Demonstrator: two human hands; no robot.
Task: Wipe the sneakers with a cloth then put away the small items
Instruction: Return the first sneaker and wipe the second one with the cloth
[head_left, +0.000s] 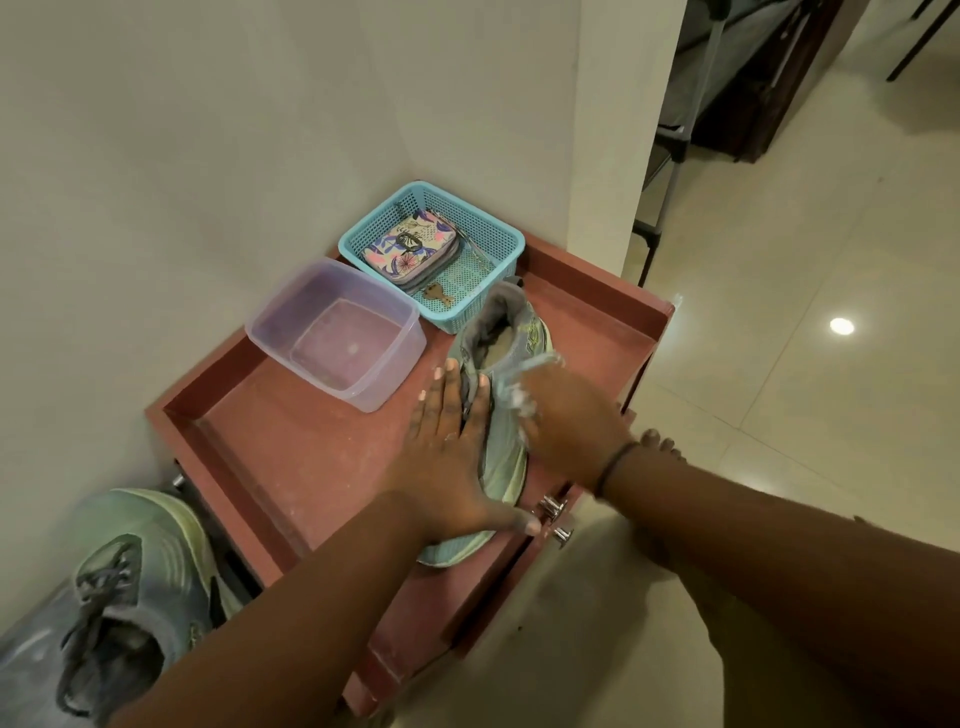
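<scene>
Grey-green sneaker (501, 415) on the table (291, 457): our left hand (449, 447) presses flat to steady it, right hand (566, 431) bunching the cloth (519, 402) against its side.

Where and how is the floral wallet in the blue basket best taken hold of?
Probably from above, pinching the floral wallet across its long edges: it lies nearly flat in the blue basket, whose walls block any sideways approach, with free space on its right over the keys.
</scene>
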